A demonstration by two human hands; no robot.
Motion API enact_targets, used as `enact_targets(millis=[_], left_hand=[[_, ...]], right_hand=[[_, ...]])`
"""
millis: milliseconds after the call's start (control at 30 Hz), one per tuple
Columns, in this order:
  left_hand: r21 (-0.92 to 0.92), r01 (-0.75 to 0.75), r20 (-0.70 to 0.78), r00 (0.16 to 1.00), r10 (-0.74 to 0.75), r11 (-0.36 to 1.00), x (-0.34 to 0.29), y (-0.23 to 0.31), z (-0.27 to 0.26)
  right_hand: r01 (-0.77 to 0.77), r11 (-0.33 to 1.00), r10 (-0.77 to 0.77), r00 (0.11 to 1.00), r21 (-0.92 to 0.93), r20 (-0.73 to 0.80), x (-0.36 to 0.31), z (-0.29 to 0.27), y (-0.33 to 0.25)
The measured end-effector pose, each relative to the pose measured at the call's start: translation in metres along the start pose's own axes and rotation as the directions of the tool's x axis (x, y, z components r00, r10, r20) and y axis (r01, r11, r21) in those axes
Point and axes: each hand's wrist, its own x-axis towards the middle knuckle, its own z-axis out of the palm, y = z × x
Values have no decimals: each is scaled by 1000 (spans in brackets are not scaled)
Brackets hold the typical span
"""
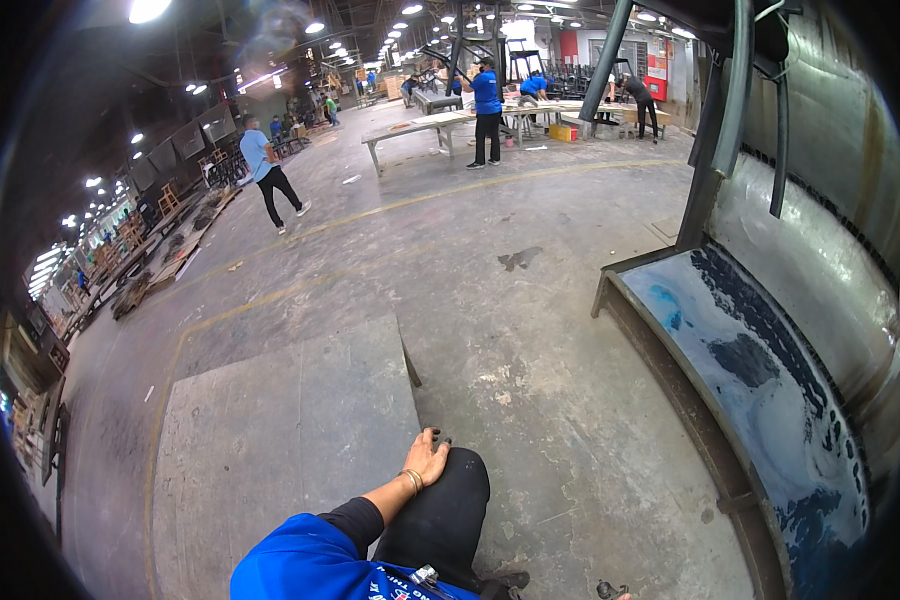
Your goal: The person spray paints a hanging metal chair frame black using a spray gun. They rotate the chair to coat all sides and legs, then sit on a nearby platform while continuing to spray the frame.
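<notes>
My left hand (pixel 428 462) rests on my black-trousered knee (pixel 460 490), its fingers slightly apart and nothing in them. The fingertips look dark, and a gold-coloured bangle (pixel 413 480) circles the wrist. Of my right hand, only what looks like a sliver of skin (pixel 625 597) shows at the lower edge. Beside it is a small dark metal object (pixel 607 590), too cut off to name. Whether the right hand holds it is hidden.
A long metal trough (pixel 740 360) with bluish, foam-streaked liquid runs along the right, backed by a metal sheet (pixel 820 250). A flat grey board (pixel 280 430) lies left of my knee. Farther off, one person (pixel 260 165) walks; another (pixel 486 100) stands by worktables (pixel 410 128).
</notes>
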Motion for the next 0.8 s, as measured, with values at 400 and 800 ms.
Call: enact_targets(millis=[400,800], left_hand=[[-12,-9,-6,1000,9,1000,1,-2,2],[-15,-54,-29,998,53,998,4,-16,5]], right_hand=[[-14,1000,13,1000,28,3,2,-1,2],[-106,973,88,992,205,92,35,16,49]])
